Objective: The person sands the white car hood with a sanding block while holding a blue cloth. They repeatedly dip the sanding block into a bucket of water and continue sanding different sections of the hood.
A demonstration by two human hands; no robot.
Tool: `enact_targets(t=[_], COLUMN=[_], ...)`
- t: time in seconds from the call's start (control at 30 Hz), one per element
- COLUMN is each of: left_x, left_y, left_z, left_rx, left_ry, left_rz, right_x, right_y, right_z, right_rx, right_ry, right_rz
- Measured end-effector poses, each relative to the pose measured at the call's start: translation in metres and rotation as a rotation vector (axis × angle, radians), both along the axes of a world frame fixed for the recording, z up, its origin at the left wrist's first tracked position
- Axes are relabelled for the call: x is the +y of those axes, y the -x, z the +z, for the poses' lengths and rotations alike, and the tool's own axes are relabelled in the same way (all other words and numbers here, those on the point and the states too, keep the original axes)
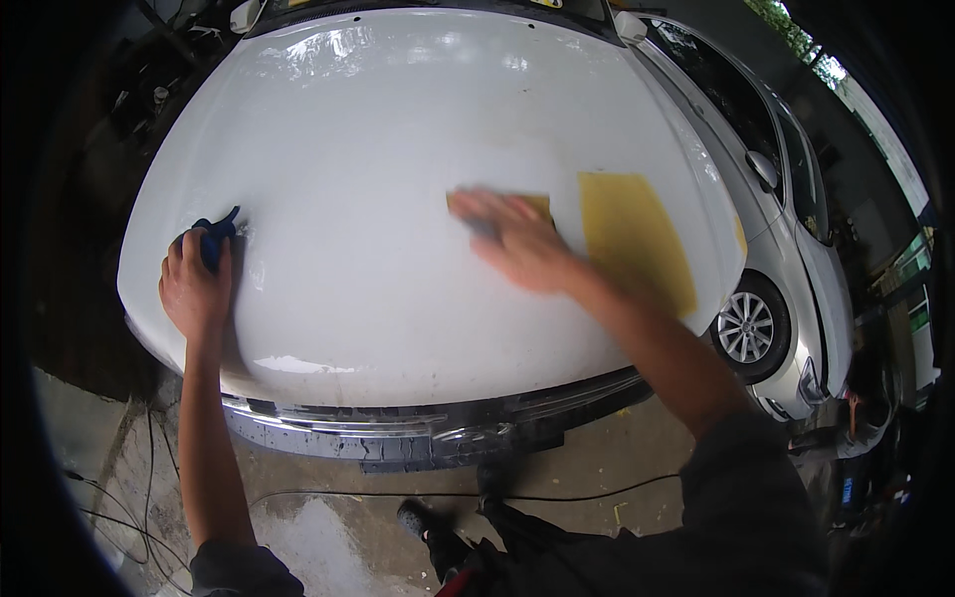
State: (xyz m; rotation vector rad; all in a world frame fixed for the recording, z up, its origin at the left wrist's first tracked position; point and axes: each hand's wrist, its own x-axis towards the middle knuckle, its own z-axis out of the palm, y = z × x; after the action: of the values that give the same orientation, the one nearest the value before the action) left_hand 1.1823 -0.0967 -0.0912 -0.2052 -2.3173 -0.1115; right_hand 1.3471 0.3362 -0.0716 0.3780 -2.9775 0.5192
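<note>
A white car hood point(398, 199) spreads out in front of me. At its left side my left hand point(195, 289) is closed around a bunched dark blue cloth point(213, 245), resting on the paint. My right hand point(517, 239), smeared by motion, lies over a piece of yellow-brown sandpaper point(538, 203) right of the hood's middle. Its fingers press the paper against the surface, and something grey shows under them. Just right of that hand is a larger flat yellow patch point(637, 239) with straight edges, which looks like a sheet of sandpaper.
The car's grille and wet bumper point(398, 450) run along the hood's near edge. Beside it on the right stands a silver car point(796, 298). A black cable point(557, 497) crosses the concrete floor near my feet, with more cables point(139, 527) at lower left.
</note>
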Motion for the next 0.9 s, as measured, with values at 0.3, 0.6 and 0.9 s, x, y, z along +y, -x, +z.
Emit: enact_targets(t=[0.3,0.6,0.9], left_x=[0.013,-0.011,0.016], left_y=[0.006,-0.003,0.000], left_z=[0.003,0.000,0.000], left_rx=[-0.024,-0.037,0.002], left_ry=[-0.048,0.013,-0.016], left_rz=[-0.022,0.042,-0.044], right_x=[0.037,-0.026,0.039], right_y=[0.048,-0.105,0.054], right_z=[0.023,0.011,0.022], right_rx=[0.009,-0.169,0.035], right_ry=[-0.019,0.028,0.005], right_rz=[-0.080,0.136,-0.117])
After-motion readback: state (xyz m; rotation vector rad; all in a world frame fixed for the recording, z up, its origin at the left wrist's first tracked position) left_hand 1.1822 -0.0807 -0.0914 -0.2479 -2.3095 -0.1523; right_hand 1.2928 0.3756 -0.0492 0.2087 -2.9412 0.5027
